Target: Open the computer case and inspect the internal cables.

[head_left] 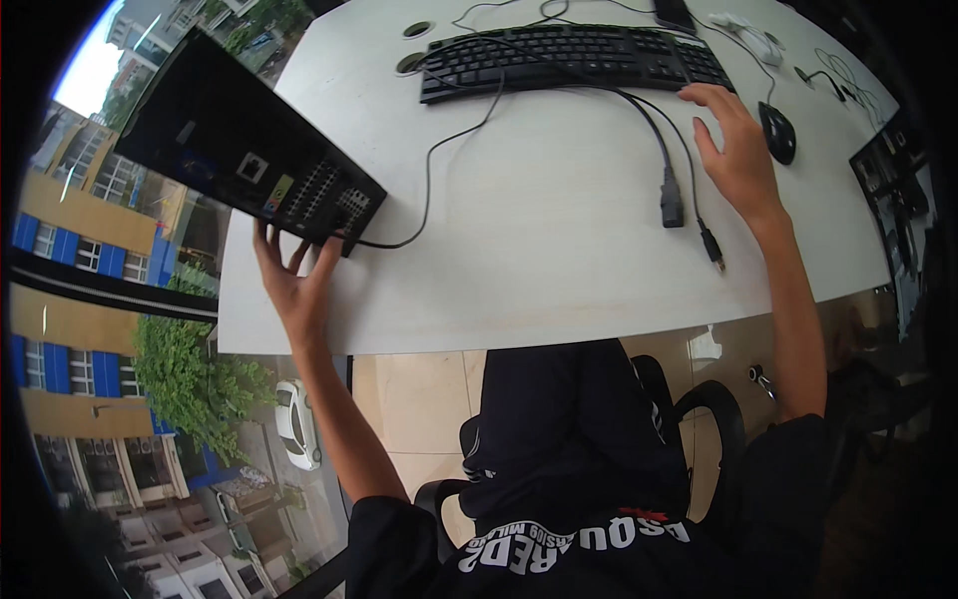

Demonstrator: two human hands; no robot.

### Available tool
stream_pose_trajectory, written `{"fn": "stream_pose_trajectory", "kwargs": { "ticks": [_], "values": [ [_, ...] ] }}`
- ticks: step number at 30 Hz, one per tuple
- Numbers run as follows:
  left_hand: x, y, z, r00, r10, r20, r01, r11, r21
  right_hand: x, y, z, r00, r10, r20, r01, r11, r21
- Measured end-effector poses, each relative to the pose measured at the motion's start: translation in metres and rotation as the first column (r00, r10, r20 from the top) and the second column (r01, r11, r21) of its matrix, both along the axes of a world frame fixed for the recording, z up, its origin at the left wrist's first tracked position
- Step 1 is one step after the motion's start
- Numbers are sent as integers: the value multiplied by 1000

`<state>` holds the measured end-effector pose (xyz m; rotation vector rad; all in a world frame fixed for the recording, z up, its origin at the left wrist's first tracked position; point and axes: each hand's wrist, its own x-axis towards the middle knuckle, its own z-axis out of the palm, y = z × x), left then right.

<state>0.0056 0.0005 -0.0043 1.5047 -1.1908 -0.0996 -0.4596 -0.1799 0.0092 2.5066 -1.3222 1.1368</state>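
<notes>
A black computer tower [235, 150] stands at the table's left edge, its back panel of ports and vents toward me. My left hand [294, 280] grips its lower edge, thumb and fingers spread along the case and the fingertips partly hidden. A thin black cable runs from the tower near my thumb toward the keyboard [569, 58]. At the keyboard's right end hovers my right hand [736, 150], empty, its thumb apart from the curved fingers. Left of it lie two loose cable ends: a power cord plug [672, 205] and a slimmer video-type connector [712, 248].
A black mouse [777, 134] lies right of my right hand. Farther back are a white cabled item [753, 40], a dark phone-like object [674, 14] and a thin cable with a small black plug [823, 80]. A window borders the table's left side.
</notes>
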Motion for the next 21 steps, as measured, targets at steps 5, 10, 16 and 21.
{"fn": "stream_pose_trajectory", "kwargs": {
  "ticks": [5, 10, 16, 21],
  "values": [
    [-5, -4, 2, 999, -4, 54, 4, 1000, 5, 46, 46, 36, 969, 157, 193, -170, 984, 53],
    [-1, 4, 1, 999, 0, 47, 0, 1000, -2, 132, 90, 59, 801, 474, 366, -524, 851, 45],
    [-1, 0, 1, 999, -31, 22, 31, 1000, 1, 216, 123, 67, 535, 585, 610, -780, 619, 91],
    [4, 0, 0, 999, -48, -6, 48, 999, 18, 257, 112, 89, 487, 530, 694, -857, 442, 264]
  ]
}}
